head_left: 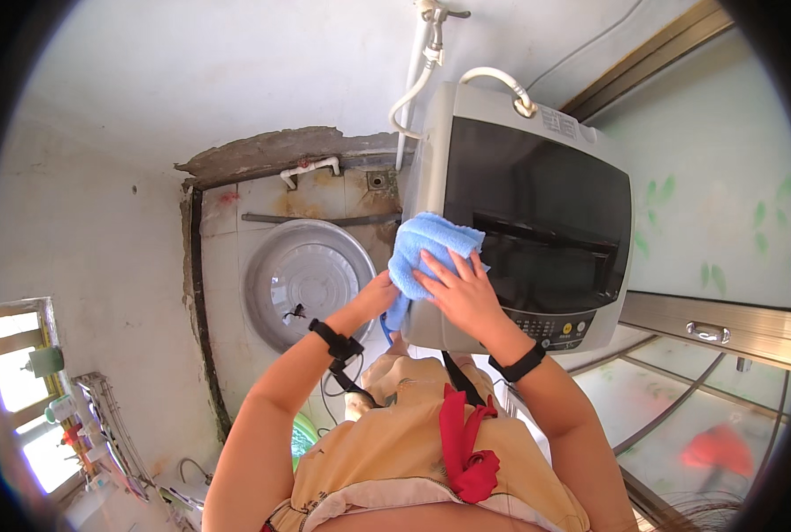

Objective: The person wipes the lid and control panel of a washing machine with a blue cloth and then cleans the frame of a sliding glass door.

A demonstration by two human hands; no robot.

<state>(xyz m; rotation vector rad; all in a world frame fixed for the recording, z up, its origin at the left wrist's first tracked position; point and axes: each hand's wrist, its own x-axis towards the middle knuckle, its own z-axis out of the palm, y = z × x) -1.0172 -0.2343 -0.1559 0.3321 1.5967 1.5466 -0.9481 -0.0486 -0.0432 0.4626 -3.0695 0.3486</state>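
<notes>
A folded light-blue terry towel (428, 243) lies over the left edge of a top-loading washing machine (427, 329), partly across its dark lid (535, 186). My right hand (465, 296) holds the towel down from above, fingers spread over the cloth. At the towel's left side my left hand (376, 296) grips it, its fingertips hidden by the cloth. A narrow part of the towel hangs below that hand, beside the machine's side. The control panel (555, 329) with its buttons is close to my right wrist.
A large metal basin (256, 279) stands on the tiled floor at left, with a small dark object (295, 311) in it. Behind it lie a grey pipe (315, 218) and a floor drain (377, 180). A white hose (402, 106) runs from the tap (438, 26). Frosted glass panels (708, 199) border the right.
</notes>
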